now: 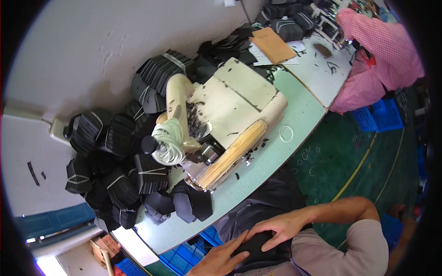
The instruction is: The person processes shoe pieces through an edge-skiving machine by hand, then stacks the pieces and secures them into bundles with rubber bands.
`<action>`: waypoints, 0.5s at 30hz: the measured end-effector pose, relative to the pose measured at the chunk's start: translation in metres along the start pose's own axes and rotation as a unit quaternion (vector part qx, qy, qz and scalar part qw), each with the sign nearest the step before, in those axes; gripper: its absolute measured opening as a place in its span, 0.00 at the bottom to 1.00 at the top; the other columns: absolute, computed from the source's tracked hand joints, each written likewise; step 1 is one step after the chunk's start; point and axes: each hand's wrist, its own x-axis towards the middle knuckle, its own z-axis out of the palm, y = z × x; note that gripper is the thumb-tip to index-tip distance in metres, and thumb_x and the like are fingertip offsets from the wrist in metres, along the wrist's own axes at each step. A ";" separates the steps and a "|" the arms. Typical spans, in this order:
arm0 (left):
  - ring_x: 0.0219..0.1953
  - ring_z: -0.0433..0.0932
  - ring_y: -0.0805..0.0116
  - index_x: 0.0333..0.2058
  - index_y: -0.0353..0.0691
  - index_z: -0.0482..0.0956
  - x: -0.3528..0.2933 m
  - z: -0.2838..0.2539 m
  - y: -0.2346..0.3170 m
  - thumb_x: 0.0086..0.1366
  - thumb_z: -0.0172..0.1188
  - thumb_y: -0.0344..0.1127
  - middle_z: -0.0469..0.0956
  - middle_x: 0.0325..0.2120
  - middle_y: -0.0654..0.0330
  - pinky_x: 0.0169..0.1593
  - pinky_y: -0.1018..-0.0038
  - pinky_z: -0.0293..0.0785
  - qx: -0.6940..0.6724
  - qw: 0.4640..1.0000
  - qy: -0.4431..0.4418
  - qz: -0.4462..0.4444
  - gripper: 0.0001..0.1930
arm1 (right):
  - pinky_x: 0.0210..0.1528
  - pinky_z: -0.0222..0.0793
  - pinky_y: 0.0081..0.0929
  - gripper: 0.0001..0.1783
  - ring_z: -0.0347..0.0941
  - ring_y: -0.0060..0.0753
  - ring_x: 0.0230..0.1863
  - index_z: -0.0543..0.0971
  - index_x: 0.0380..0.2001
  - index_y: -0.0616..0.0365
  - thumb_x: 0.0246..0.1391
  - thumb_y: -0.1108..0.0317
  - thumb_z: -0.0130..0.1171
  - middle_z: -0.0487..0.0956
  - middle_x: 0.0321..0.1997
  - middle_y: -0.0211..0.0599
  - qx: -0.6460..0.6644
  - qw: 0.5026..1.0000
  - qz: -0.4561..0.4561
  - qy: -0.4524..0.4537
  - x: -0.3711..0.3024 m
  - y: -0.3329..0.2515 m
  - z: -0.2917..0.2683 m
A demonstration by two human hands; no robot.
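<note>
Low in the picture, above my lap, both hands press on a dark bundle of black pieces (256, 243). My left hand (223, 257) lies along its left side, fingers bent over it and thumb on its near part. From the right, my right hand (277, 228) reaches over the top, its fingertips meeting the left fingertips and its thumb on the bundle. The bundle's underside is hidden. Beyond my hands stands a cream table machine (235, 94) with a wooden strip (232, 152) on its near edge. A thick coil of white bands (167, 141) hangs on the machine's arm.
Banded stacks of black pieces (122, 186) crowd the table's left side. Loose black pieces (193, 201) lie near the machine. One white band (286, 134) rests on the green tabletop (294, 115). Blue crates (182, 257) stand below. A person in a pink checked sleeve (384, 50) sits far right.
</note>
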 end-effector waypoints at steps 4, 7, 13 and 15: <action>0.58 0.75 0.58 0.62 0.38 0.70 0.026 -0.021 -0.029 0.69 0.60 0.41 0.76 0.55 0.49 0.60 0.67 0.69 -0.119 0.986 -0.079 -0.085 0.25 | 0.59 0.67 0.36 0.26 0.72 0.43 0.58 0.67 0.55 0.63 0.58 0.63 0.64 0.74 0.53 0.51 -0.088 0.985 -0.030 0.142 0.020 -0.004 -0.002; 0.54 0.75 0.64 0.58 0.37 0.74 0.067 -0.067 -0.043 0.67 0.62 0.36 0.78 0.49 0.51 0.59 0.68 0.69 -0.056 0.994 0.054 0.071 0.23 | 0.51 0.70 0.29 0.21 0.74 0.28 0.48 0.67 0.50 0.63 0.61 0.66 0.61 0.77 0.45 0.42 0.025 0.954 -0.030 0.296 0.057 0.006 -0.042; 0.36 0.81 0.71 0.50 0.34 0.82 0.098 -0.148 -0.037 0.59 0.70 0.39 0.84 0.34 0.57 0.45 0.74 0.76 -0.129 0.978 0.054 -0.155 0.22 | 0.41 0.73 0.31 0.14 0.79 0.37 0.38 0.73 0.42 0.61 0.63 0.61 0.58 0.79 0.36 0.44 -0.132 0.946 0.208 0.211 0.091 -0.058 -0.099; 0.35 0.81 0.72 0.48 0.32 0.82 0.105 -0.160 -0.039 0.60 0.69 0.40 0.84 0.34 0.58 0.43 0.75 0.76 -0.039 0.984 0.052 -0.166 0.21 | 0.41 0.73 0.31 0.14 0.79 0.37 0.38 0.74 0.43 0.61 0.62 0.62 0.59 0.79 0.35 0.41 -0.254 0.918 0.175 0.250 0.077 -0.070 -0.113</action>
